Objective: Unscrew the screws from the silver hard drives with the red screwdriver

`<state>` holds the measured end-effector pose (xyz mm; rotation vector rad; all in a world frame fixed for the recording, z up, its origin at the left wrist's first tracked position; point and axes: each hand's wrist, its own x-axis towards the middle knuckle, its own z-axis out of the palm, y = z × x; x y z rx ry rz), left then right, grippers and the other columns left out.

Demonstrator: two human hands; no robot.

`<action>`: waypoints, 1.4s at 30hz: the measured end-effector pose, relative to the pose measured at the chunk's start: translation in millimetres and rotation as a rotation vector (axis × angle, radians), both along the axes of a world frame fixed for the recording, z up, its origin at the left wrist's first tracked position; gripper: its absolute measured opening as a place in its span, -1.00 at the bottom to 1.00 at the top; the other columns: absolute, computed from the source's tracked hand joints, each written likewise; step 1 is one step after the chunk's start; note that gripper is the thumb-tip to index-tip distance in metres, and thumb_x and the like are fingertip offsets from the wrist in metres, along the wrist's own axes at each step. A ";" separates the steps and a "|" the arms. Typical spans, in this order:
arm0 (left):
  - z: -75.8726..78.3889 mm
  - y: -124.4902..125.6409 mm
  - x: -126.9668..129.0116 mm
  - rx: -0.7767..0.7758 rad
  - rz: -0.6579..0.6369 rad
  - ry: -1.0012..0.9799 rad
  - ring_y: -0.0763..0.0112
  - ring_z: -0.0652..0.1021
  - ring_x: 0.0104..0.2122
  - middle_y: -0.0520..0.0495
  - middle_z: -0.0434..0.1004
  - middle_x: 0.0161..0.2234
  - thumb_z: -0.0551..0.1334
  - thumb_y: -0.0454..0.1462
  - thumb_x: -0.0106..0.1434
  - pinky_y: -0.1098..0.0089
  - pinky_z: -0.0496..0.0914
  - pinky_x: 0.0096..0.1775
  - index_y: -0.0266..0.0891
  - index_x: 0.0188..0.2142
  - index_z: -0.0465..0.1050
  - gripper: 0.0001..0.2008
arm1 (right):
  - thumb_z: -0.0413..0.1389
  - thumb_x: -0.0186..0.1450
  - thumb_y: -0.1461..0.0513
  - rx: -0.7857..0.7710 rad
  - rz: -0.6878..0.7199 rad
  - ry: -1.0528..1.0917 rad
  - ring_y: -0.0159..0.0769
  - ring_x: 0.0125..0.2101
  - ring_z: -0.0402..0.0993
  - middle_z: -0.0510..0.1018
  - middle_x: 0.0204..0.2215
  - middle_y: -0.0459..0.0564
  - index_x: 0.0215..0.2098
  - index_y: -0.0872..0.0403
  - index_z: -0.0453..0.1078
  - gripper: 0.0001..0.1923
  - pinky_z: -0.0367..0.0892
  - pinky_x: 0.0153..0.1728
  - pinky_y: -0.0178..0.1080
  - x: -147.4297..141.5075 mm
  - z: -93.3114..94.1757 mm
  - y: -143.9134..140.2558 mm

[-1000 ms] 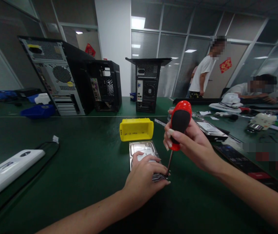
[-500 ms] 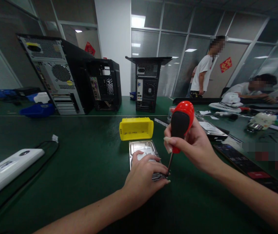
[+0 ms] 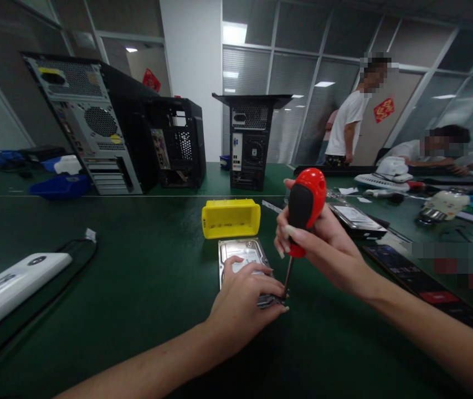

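Right hand point(image 3: 331, 244) gripping red-black screwdriver point(image 3: 302, 206), tip at near right corner of hard drive point(image 3: 237, 249) clasped under left hand point(image 3: 242, 291).

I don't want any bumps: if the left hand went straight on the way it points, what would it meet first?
Most likely the screwdriver shaft, close beyond the left hand; depth there is hard to judge.

Head-worn view, forward and downward

L grip point(image 3: 240, 291) & R grip point(image 3: 328, 244) bare, forearms point(image 3: 149, 360) bare too, w/ longish nails point(image 3: 290, 230).
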<state>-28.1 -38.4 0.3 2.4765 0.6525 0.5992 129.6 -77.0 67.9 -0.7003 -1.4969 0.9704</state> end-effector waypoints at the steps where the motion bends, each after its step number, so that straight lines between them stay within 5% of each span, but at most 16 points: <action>1: 0.0 0.2 0.0 0.000 -0.001 0.002 0.16 0.43 -0.02 0.17 0.61 -0.19 0.34 -0.25 0.13 -0.08 -0.07 0.08 0.02 -0.27 0.53 -0.85 | 0.07 0.30 0.29 0.009 -0.008 -0.017 -0.43 -0.37 0.32 0.34 -0.32 -0.14 0.00 -0.11 0.19 -0.68 0.31 -0.29 -0.25 0.0 0.0 0.4; 10: -2.0 1.1 0.2 0.018 -0.001 -0.001 0.18 0.43 -0.01 0.20 0.61 -0.18 0.34 -0.22 0.14 -0.07 -0.07 0.08 0.03 -0.26 0.52 -0.85 | 0.25 0.11 0.34 -0.028 -0.097 -0.059 -0.48 -0.49 0.36 0.39 -0.44 -0.16 -0.19 0.04 0.19 -0.62 0.28 -0.49 -0.37 -2.5 5.9 3.8; 15: -0.2 1.3 -0.2 0.017 -0.003 -0.002 0.16 0.42 -0.01 0.17 0.60 -0.16 0.33 -0.22 0.16 -0.10 -0.10 0.09 0.04 -0.23 0.52 -0.84 | 0.20 0.18 0.27 -0.107 -0.032 -0.061 -0.54 -0.58 0.26 0.34 -0.46 -0.17 -0.25 0.05 0.13 -0.70 0.19 -0.57 -0.38 -2.4 6.5 2.6; 21: 2.8 0.2 -1.2 0.001 -0.012 0.004 0.15 0.42 0.00 0.17 0.62 -0.18 0.33 -0.23 0.16 -0.11 -0.10 0.09 0.04 -0.24 0.52 -0.85 | 0.10 0.27 0.15 -0.092 0.034 0.051 -0.50 -0.54 0.24 0.26 -0.37 -0.16 0.01 -0.09 0.10 -0.62 0.22 -0.51 -0.32 -2.4 2.9 0.4; 25: 0.7 0.4 -1.1 -0.009 -0.014 -0.013 0.16 0.43 0.00 0.17 0.62 -0.19 0.33 -0.23 0.15 -0.12 -0.11 0.09 0.04 -0.25 0.52 -0.85 | -0.08 0.29 -0.08 -0.081 0.059 0.113 -0.44 -0.56 0.24 0.23 -0.41 -0.14 0.04 -0.11 0.13 -0.57 0.22 -0.50 -0.27 -7.0 5.4 1.2; 28: -1.9 1.1 -0.9 -0.020 -0.011 -0.026 0.16 0.43 -0.01 0.15 0.62 -0.20 0.33 -0.23 0.14 -0.11 -0.14 0.11 0.04 -0.26 0.53 -0.85 | -0.14 0.33 -0.05 -0.076 0.012 0.128 -0.43 -0.57 0.24 0.25 -0.44 -0.13 0.04 -0.09 0.15 -0.61 0.22 -0.52 -0.27 -8.0 4.1 3.6; 37: -2.3 -0.7 -1.1 -0.021 0.001 -0.055 0.18 0.44 -0.01 0.21 0.62 -0.21 0.35 -0.23 0.12 -0.10 -0.14 0.10 0.04 -0.27 0.53 -0.85 | 0.10 0.25 0.11 -0.036 -0.048 0.122 -0.45 -0.52 0.37 0.35 -0.42 -0.12 -0.25 0.06 0.24 -0.78 0.36 -0.41 -0.27 -2.9 7.2 5.4; 42: -4.7 -0.5 -1.2 0.023 -0.002 -0.030 0.21 0.43 0.00 0.19 0.62 -0.19 0.33 -0.20 0.16 -0.04 -0.13 0.11 0.03 -0.25 0.52 -0.87 | 0.11 0.24 0.11 -0.045 -0.023 0.070 -0.52 -0.67 0.18 0.28 -0.58 -0.19 -0.37 0.07 0.21 -0.78 0.26 -0.56 -0.32 -4.1 8.8 2.3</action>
